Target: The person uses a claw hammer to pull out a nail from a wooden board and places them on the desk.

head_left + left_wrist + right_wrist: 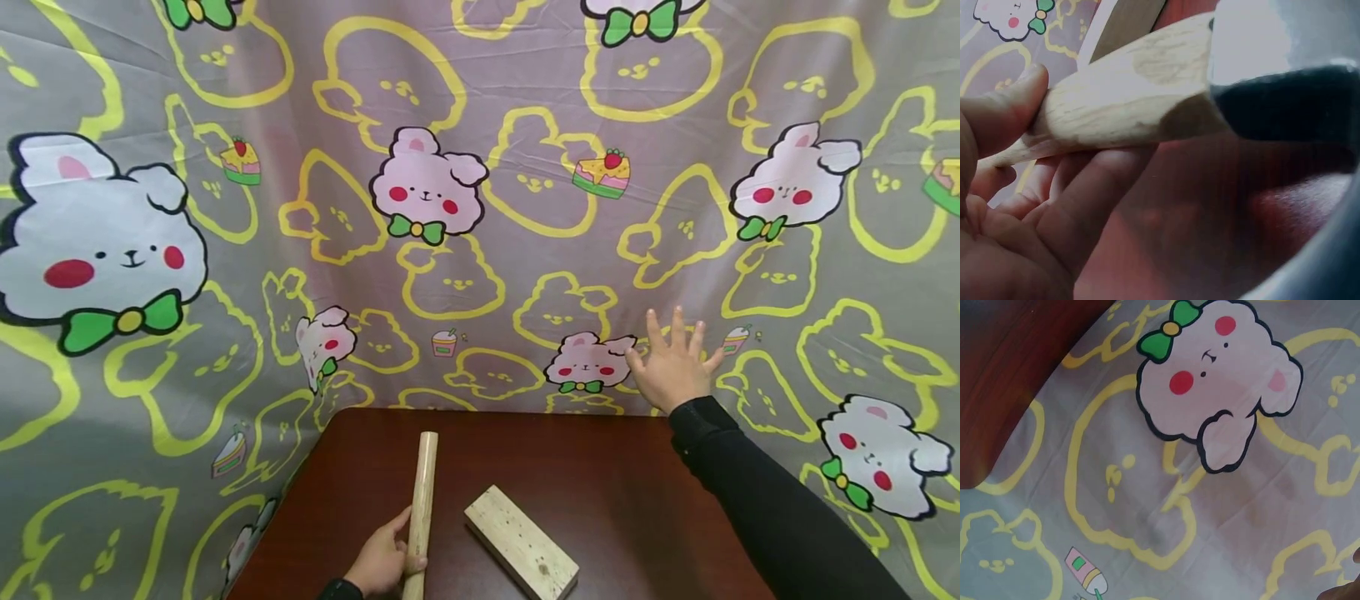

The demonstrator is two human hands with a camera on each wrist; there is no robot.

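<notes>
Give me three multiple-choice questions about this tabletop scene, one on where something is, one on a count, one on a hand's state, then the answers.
1. Where does the wooden block lie?
A. On the table, right of the wooden rod
B. In the right hand
C. On top of the rod

2. How many wooden things are on the table?
A. One
B. Two
C. Four

3. What is the left hand doing?
A. Hanging idle
B. Pressing the block
C. Gripping the wooden rod

Answers: 1 A, the block lies flat beside the rod. 2 B, only rod and block show. 3 C, fingers curl round the rod, while the right hand is raised with spread fingers before the printed cloth.
</notes>
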